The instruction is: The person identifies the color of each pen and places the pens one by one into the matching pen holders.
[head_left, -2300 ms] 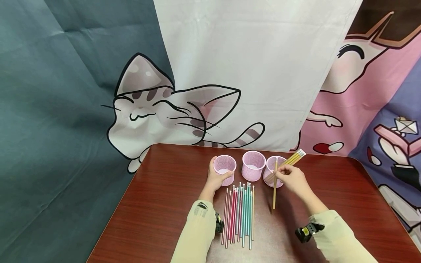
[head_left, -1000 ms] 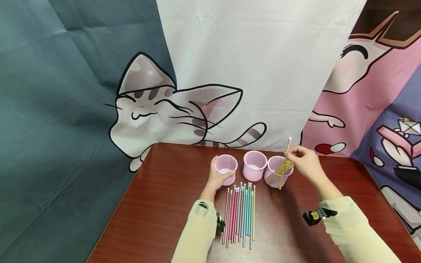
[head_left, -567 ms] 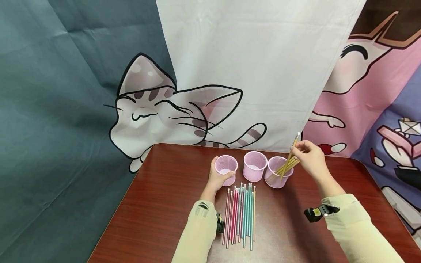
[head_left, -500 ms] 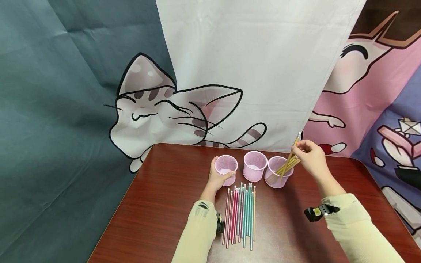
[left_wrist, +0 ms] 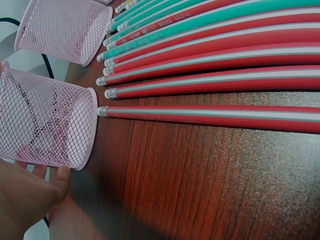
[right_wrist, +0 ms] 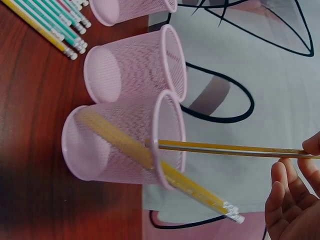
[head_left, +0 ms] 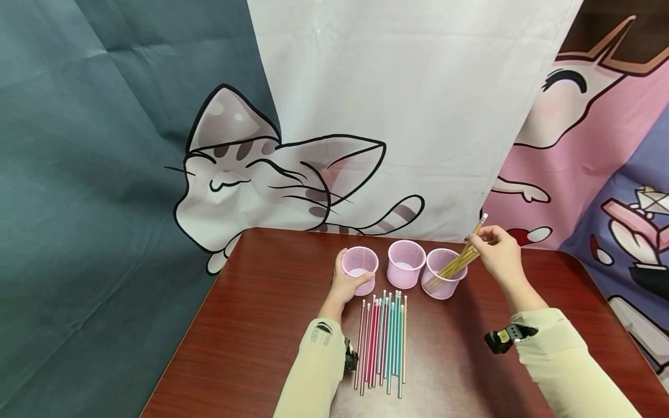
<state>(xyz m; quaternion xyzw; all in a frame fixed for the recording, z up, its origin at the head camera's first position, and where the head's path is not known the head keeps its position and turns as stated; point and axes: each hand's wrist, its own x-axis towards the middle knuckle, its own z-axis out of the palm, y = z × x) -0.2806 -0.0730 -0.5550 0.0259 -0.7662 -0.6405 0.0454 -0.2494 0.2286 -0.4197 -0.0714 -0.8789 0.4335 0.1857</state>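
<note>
My left hand (head_left: 342, 285) grips the left pink mesh pen cup (head_left: 369, 285), thumb across its front and fingers round the far side. In the right wrist view, my right hand (right_wrist: 297, 195) pinches a yellow pencil (right_wrist: 225, 148) near its eraser end. That pencil slants down, its lower end just inside the rim of the right pen cup (right_wrist: 112, 167). Several yellow pencils (right_wrist: 190, 187) lean together in this cup, erasers sticking out over the rim. The middle pen cup (head_left: 405, 280) stands between the other two with nothing in it.
A row of red pencils (head_left: 370, 348) and green pencils (head_left: 394, 342) lies on the brown table (head_left: 251, 325) before the cups, with one yellow pencil (head_left: 405, 342) at its right end. A cat-print cloth (head_left: 313, 180) hangs behind the table.
My right hand has carried the yellow pencil up and rightward from in front of the right cup to over its rim, and the pencil has tipped into the cup. My left hand stays put.
</note>
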